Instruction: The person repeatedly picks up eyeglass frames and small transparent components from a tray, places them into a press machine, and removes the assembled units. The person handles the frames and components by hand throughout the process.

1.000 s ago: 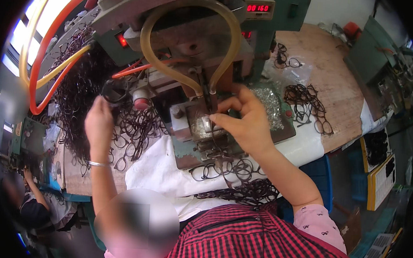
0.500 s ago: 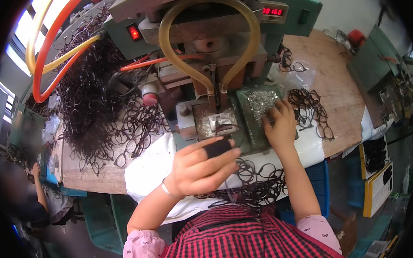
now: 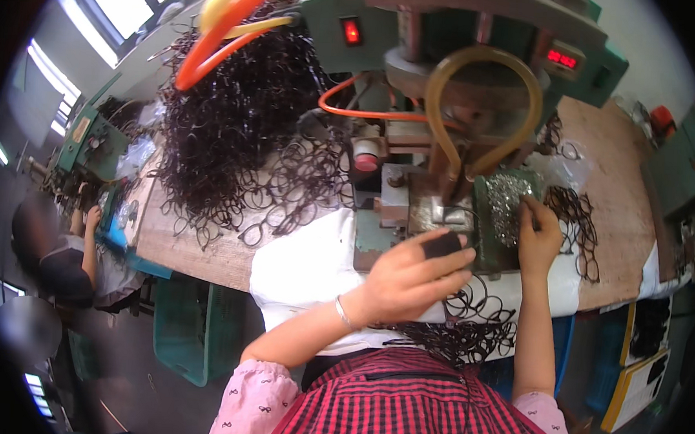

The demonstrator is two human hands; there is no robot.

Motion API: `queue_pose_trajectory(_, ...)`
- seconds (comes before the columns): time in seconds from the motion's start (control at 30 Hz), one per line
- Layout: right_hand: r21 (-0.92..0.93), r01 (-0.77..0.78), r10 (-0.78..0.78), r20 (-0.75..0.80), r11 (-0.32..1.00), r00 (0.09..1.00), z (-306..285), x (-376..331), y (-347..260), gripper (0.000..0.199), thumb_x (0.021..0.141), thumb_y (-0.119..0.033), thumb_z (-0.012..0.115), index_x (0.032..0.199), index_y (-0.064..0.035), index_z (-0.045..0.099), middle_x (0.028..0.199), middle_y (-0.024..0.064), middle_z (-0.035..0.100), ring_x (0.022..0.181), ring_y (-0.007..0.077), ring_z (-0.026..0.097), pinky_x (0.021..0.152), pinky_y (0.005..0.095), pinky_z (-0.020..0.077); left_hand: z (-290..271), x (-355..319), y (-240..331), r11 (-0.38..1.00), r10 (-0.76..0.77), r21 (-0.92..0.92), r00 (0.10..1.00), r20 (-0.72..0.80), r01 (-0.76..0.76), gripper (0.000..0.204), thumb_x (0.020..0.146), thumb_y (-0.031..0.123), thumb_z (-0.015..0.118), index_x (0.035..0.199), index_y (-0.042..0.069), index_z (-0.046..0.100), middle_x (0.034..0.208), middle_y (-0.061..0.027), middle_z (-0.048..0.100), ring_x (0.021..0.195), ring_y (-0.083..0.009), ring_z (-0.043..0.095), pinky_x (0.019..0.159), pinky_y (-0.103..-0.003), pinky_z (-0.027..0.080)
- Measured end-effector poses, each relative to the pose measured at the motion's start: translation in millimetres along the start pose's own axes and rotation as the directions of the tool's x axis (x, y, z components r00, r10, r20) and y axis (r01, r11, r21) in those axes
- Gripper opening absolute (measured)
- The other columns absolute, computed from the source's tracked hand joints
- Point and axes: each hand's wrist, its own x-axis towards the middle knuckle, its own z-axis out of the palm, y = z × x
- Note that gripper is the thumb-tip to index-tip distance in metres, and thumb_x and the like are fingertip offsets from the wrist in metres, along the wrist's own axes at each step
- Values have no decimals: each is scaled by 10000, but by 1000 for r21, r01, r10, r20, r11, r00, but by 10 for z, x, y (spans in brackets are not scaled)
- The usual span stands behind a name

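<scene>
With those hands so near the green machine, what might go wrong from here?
The left hand is close to the metal fixture and might get pinched if the machine moved. The right hand is at the tray of small shiny pieces, which might scatter if bumped. Dark frames near the apron might tangle.

My left hand (image 3: 415, 279) wears a matt finger wrap (image 3: 443, 246) that looks like cloth and, at the wrist, a smooth, shiny metal bangle (image 3: 343, 313), while my right hand (image 3: 539, 241) is at a rough heap of glittering metal bits (image 3: 504, 205). Around me are dark, glossy, plastic-looking spectacle frames (image 3: 243, 109), a smooth, translucent tube (image 3: 433, 104), and a dull wooden tabletop (image 3: 177, 251) partly under a white sheet (image 3: 302, 262), cloth or plastic, I cannot tell. My apron (image 3: 384, 411) is matt, checked cloth.
</scene>
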Motion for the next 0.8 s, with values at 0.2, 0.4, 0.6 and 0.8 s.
queue_pose_trajectory(0.2,200,-241,231,74,950,970,-64,-216,18,143,844,-43,695,983,-31,730,919,69,707,838,159,643,791,276,500,-772,-343,234,739,-292,405,798,-528,538,192,797,-28,704,969,58,698,1025,-74,694,936,-240,640,881,-391,492)
queue_pose_trajectory(0.4,219,-132,103,137,967,985,22,-32,-387,157,814,-53,693,968,-38,722,935,105,707,878,205,664,818,307,499,-1117,-197,-790,436,-583,647,744,-326,625,121,820,180,733,852,64,737,945,-69,674,912,-242,573,855,-350,458)
queue_pose_trajectory(0.6,113,-167,160,69,979,985,-61,-185,-87,133,796,-21,687,927,-25,714,901,105,690,848,221,651,787,302,499,-789,-1104,-1407,74,-859,741,419,-292,668,209,775,252,712,794,46,737,965,-123,648,966,-321,580,845,-437,494)
queue_pose_trajectory(0.8,296,-139,84,190,945,978,-539,-201,-514,138,797,15,701,928,-21,726,889,77,700,837,173,636,782,284,487,-1057,-1428,-1359,230,-752,386,414,-513,894,215,883,203,658,849,-9,653,823,-104,642,756,-248,607,726,-372,496)
